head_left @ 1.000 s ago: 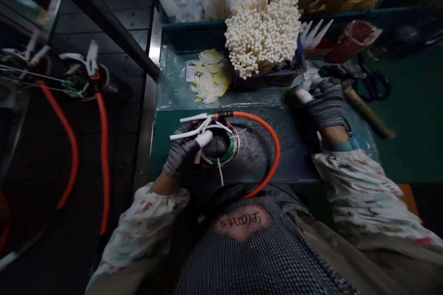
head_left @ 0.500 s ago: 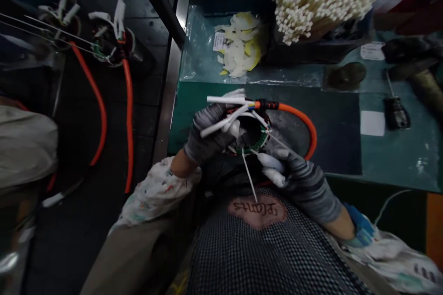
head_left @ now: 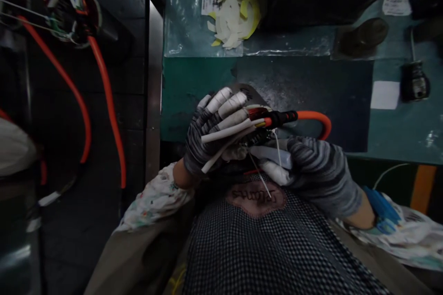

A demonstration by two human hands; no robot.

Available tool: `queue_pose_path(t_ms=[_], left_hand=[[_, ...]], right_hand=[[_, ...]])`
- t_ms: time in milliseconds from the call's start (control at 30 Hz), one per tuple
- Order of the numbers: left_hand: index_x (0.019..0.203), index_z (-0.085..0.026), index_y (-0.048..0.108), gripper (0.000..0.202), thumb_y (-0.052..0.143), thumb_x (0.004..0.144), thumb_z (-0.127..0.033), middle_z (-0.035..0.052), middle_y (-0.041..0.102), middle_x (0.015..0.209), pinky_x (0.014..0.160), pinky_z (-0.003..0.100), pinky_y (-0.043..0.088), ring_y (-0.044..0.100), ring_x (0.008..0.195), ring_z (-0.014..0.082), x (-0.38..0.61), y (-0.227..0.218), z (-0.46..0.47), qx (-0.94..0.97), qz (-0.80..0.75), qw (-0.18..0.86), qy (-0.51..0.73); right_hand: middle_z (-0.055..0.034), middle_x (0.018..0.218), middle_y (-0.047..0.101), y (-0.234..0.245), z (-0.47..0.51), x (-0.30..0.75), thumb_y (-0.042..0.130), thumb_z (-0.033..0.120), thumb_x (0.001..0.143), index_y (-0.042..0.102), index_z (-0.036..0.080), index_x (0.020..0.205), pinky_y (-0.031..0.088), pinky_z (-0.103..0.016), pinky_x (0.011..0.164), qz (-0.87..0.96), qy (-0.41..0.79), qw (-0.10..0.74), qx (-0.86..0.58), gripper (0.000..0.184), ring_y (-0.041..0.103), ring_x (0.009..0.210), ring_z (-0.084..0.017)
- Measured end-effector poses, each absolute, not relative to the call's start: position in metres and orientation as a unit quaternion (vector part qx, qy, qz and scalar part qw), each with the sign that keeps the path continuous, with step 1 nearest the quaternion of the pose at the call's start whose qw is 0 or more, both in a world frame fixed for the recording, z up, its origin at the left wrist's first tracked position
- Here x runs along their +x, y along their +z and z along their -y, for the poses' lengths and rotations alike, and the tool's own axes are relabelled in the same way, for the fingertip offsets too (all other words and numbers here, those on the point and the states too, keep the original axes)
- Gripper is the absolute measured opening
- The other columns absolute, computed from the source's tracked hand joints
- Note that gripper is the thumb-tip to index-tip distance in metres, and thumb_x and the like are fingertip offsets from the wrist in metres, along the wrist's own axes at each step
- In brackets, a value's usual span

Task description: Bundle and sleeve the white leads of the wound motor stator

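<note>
Mid-frame, the left hand (head_left: pixel 198 147), in a grey striped glove, clasps a dark cylindrical wire-wound part (head_left: pixel 258 136) with white-sleeved leads (head_left: pixel 226 132) and an orange cable (head_left: pixel 316 116). The gloved right hand (head_left: pixel 313 170) curls beside it; what its fingers pinch, I cannot tell.

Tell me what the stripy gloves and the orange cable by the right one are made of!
The striped gloves look like matte, knitted fabric: they fit snugly and barely shine. The orange cable seems smooth rubber or plastic outside: it curves without kinks.
</note>
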State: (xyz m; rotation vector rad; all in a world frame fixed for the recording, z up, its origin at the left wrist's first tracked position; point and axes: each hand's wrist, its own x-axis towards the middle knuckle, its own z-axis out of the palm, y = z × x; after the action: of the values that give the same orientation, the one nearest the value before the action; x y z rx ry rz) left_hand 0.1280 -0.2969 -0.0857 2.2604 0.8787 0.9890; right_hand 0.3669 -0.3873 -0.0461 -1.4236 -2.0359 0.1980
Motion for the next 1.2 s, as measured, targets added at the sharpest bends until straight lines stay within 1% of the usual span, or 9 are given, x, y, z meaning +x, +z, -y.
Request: queue_pose_path(t_ms=[200,367,533,667,767,900,1000,1067,1200], left_hand=[[0.157,-0.037,0.053,0.044,0.052,0.113,-0.043,0.0035,0.061,0.161,0.133,0.052,0.043,0.049,0.158,0.0246,0.127,-0.085,0.29,0.858,-0.264,0.206,0.39],[0.145,-0.028,0.061,0.043,0.046,0.114,-0.053,0.0082,0.068,0.151,0.128,0.053,0.048,0.054,0.154,0.0263,0.14,-0.066,0.288,0.884,-0.282,0.144,0.343],[0.144,-0.033,0.063,0.038,0.055,0.11,-0.048,0.0032,0.066,0.155,0.126,0.055,0.047,0.058,0.15,0.0311,0.171,-0.037,0.278,0.898,-0.313,0.174,0.254],[0.143,-0.025,0.068,0.041,0.058,0.109,-0.046,0.0093,0.065,0.156,0.126,0.066,0.04,0.055,0.151,0.0405,0.199,-0.018,0.263,0.899,-0.315,0.241,0.187],[0.138,-0.023,0.07,0.039,0.058,0.109,-0.045,0.0086,0.069,0.15,0.126,0.065,0.04,0.057,0.149,0.0395,0.218,-0.008,0.252,0.893,-0.324,0.279,0.141],[0.126,-0.016,0.076,0.036,0.059,0.108,-0.043,0.0115,0.077,0.126,0.115,0.057,0.054,0.071,0.126,0.0372,0.239,0.001,0.239,0.896,-0.35,0.258,0.094],[0.122,-0.017,0.077,0.034,0.059,0.109,-0.043,0.008,0.077,0.117,0.112,0.051,0.056,0.074,0.118,0.0326,0.254,0.008,0.229,0.893,-0.361,0.263,0.058],[0.123,-0.019,0.077,0.033,0.064,0.107,-0.044,0.0071,0.077,0.117,0.111,0.055,0.056,0.073,0.117,0.0335,0.265,0.013,0.223,0.885,-0.388,0.258,-0.002],[0.12,-0.022,0.08,0.032,0.071,0.103,-0.047,0.0099,0.077,0.113,0.109,0.061,0.056,0.073,0.114,0.0385,0.282,0.019,0.214,0.868,-0.433,0.231,-0.074]], right_hand=[[-0.001,0.073,0.075,-0.041,0.375,0.365,0.06,0.038,0.108,0.065,0.021,0.095,0.053,-0.03,0.055,0.786,0.001,0.314,-0.533,0.021,0.068,0.06,-0.017],[-0.0003,0.073,0.076,-0.044,0.378,0.379,0.06,0.038,0.108,0.065,0.022,0.099,0.053,-0.029,0.056,0.787,0.01,0.319,-0.527,0.019,0.071,0.061,-0.017],[-0.0103,0.095,0.084,-0.036,0.381,0.404,0.065,0.042,0.103,0.076,0.019,0.106,0.062,-0.037,0.066,0.746,0.124,0.268,-0.597,0.027,0.08,0.076,-0.026],[-0.0098,0.103,0.085,-0.027,0.377,0.414,0.063,0.043,0.105,0.08,0.02,0.11,0.063,-0.041,0.073,0.751,0.118,0.244,-0.602,0.029,0.082,0.089,-0.03],[-0.0057,0.084,0.081,-0.021,0.373,0.419,0.057,0.044,0.108,0.08,0.022,0.102,0.056,-0.037,0.061,0.765,0.105,0.223,-0.595,0.033,0.077,0.073,-0.026],[-0.0037,0.063,0.07,-0.018,0.37,0.428,0.049,0.05,0.11,0.073,0.023,0.082,0.045,-0.034,0.05,0.752,0.081,0.211,-0.619,0.046,0.066,0.056,-0.021],[-0.0087,0.08,0.079,-0.025,0.368,0.433,0.052,0.05,0.108,0.079,0.02,0.094,0.046,-0.035,0.057,0.745,0.041,0.2,-0.635,0.042,0.071,0.068,-0.023],[-0.0095,0.09,0.081,-0.031,0.364,0.434,0.05,0.049,0.109,0.081,0.02,0.105,0.046,-0.037,0.063,0.744,0.042,0.18,-0.643,0.042,0.073,0.077,-0.024],[-0.009,0.083,0.077,-0.04,0.355,0.432,0.035,0.062,0.11,0.082,0.023,0.11,0.041,-0.038,0.061,0.723,0.047,0.116,-0.679,0.061,0.067,0.072,-0.025]])
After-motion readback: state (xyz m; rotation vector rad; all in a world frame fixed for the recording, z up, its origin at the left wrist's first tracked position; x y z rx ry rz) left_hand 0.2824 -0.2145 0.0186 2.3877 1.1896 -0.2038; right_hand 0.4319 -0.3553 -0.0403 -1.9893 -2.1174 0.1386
